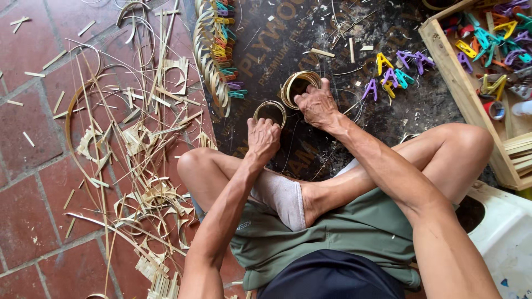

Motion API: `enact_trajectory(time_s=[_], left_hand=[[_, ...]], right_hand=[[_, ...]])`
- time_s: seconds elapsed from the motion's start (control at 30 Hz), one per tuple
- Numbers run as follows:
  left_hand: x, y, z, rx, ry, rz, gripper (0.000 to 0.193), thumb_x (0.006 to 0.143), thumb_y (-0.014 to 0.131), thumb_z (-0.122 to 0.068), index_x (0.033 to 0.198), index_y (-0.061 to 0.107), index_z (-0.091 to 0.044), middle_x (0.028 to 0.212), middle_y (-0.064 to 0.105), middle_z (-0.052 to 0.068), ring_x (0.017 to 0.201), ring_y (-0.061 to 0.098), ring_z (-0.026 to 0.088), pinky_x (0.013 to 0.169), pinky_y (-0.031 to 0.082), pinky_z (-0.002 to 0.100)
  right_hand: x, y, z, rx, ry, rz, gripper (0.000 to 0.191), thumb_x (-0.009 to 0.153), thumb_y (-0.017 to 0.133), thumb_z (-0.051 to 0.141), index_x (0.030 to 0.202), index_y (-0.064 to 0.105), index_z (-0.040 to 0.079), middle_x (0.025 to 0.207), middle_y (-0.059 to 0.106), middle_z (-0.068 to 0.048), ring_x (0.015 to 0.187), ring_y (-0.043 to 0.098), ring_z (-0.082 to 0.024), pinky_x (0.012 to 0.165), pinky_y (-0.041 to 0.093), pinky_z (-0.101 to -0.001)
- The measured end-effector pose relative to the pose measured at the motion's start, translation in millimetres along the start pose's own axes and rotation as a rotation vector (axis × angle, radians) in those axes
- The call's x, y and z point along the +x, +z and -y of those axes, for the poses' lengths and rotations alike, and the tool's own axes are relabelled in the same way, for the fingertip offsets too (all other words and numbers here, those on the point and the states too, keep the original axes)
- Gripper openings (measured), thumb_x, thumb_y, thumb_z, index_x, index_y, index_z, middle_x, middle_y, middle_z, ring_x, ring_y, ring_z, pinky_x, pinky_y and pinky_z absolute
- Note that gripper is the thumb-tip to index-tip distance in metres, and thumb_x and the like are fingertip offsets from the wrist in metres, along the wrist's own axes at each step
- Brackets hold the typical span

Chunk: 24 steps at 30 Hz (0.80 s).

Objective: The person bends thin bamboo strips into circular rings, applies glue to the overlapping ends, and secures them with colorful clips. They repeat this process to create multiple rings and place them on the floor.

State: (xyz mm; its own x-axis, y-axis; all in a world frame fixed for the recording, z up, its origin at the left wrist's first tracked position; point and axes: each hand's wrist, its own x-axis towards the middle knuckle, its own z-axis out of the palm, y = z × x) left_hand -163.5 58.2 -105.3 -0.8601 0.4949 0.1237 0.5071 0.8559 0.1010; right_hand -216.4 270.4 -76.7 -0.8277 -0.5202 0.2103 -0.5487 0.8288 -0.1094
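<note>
I sit cross-legged on a dark plywood board (pixel 310 39). My left hand (pixel 262 138) is closed on a small coiled bamboo-strip ring (pixel 270 109) standing on the board. My right hand (pixel 317 104) grips a second, thicker stack of bamboo rings (pixel 298 84) just right of the first. The two ring bundles sit side by side, nearly touching. My fingers hide the near edges of both.
A long row of bamboo rings held by coloured clips (pixel 217 52) lies at the board's left. Loose coloured clips (pixel 396 71) lie to the right, more in a wooden box (pixel 451 72). Bamboo scraps (pixel 138 149) litter the red tile floor. A white stool (pixel 507 232) is lower right.
</note>
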Motion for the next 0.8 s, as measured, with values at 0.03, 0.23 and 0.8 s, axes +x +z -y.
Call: enact_trajectory(time_s=[0.03, 0.23, 0.8], left_hand=[[1.2, -3.5, -1.6, -0.058, -0.030, 0.012, 0.010, 0.083, 0.062, -0.014, 0.079, 0.070, -0.012, 0.084, 0.070, 0.009, 0.086, 0.065, 0.028, 0.086, 0.038, 0.050], [24.3, -22.5, -12.6, -1.259, -0.466, 0.043, 0.018, 0.090, 0.073, -0.021, 0.101, 0.074, -0.007, 0.087, 0.071, 0.003, 0.078, 0.063, 0.013, 0.074, 0.048, 0.038], [31.2, 17.7, -99.6, -2.403, -0.667, -0.029, 0.033, 0.090, 0.078, -0.011, 0.122, 0.069, -0.009, 0.109, 0.074, 0.002, 0.098, 0.070, 0.016, 0.085, 0.055, 0.043]], right_hand=[[-1.7, -6.2, -1.5, 0.050, 0.042, 0.057, 0.017, 0.087, 0.061, 0.007, 0.095, 0.074, 0.015, 0.087, 0.075, -0.004, 0.093, 0.067, -0.025, 0.103, 0.032, -0.0576], [-31.7, -50.8, -14.2, 1.466, 0.587, -0.231, 0.029, 0.079, 0.077, 0.002, 0.108, 0.074, 0.005, 0.097, 0.074, 0.001, 0.086, 0.066, -0.011, 0.083, 0.053, -0.0340], [-74.6, -67.4, -3.9, 0.863, 0.351, 0.181, 0.046, 0.081, 0.050, 0.009, 0.126, 0.054, 0.000, 0.109, 0.067, -0.027, 0.102, 0.066, -0.042, 0.091, 0.051, -0.0451]])
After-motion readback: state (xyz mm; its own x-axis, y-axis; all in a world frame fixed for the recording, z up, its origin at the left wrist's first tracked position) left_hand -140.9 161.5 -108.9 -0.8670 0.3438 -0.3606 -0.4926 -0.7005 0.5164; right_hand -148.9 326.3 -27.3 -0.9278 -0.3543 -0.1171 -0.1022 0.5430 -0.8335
